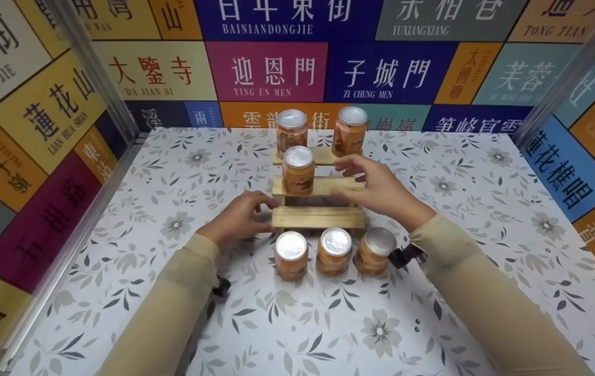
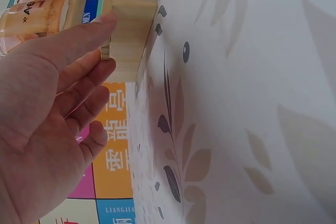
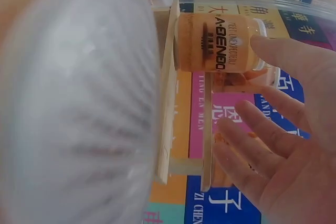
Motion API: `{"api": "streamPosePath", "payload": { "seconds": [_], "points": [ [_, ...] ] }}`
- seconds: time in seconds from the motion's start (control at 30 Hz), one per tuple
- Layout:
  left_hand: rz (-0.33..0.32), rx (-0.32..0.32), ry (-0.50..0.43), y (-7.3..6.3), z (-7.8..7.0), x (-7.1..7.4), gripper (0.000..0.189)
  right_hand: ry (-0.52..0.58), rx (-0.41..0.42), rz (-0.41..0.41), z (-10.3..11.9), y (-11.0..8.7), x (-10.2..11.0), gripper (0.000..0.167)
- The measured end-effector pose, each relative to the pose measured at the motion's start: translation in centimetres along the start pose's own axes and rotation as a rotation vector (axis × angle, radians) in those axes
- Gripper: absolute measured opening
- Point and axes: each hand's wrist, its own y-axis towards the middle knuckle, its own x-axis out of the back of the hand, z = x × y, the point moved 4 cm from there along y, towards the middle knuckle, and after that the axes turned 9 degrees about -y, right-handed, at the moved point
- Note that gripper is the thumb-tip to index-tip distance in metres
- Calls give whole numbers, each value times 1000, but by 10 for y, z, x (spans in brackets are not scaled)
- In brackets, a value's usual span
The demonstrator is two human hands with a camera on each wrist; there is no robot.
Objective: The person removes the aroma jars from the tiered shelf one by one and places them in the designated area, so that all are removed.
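A small wooden three-step stand (image 1: 318, 218) is on the table, its lowest step in front. At the left end of that step, the thumb and index finger of my left hand (image 1: 240, 215) pinch the board's edge; the left wrist view shows the hand (image 2: 58, 87) at its corner. My right hand (image 1: 376, 185) reaches over the right part of the middle step with fingers spread, holding nothing. Left of it on that step stands an orange can (image 1: 298, 171) with a silver lid, lettered in the right wrist view (image 3: 220, 43). Two similar cans, left (image 1: 292, 133) and right (image 1: 350, 131), occupy the top step.
Three more silver-lidded cans, left (image 1: 291, 256), middle (image 1: 334, 251) and right (image 1: 375, 251), stand in a row before the stand. The right one is close to the right wrist's strap (image 1: 407, 256). Printed panels (image 1: 271, 71) enclose the flower-patterned table (image 1: 297, 334).
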Motion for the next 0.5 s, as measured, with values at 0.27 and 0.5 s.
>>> {"api": "streamPosePath", "payload": {
  "seconds": [0.27,0.5],
  "points": [
    [-4,-38,4,-2,0,1,51,49,38,-20,15,33,-15,64],
    [8,-47,17,-2,0,1,48,30,84,-70,29,49,-26,64]
  ]
}}
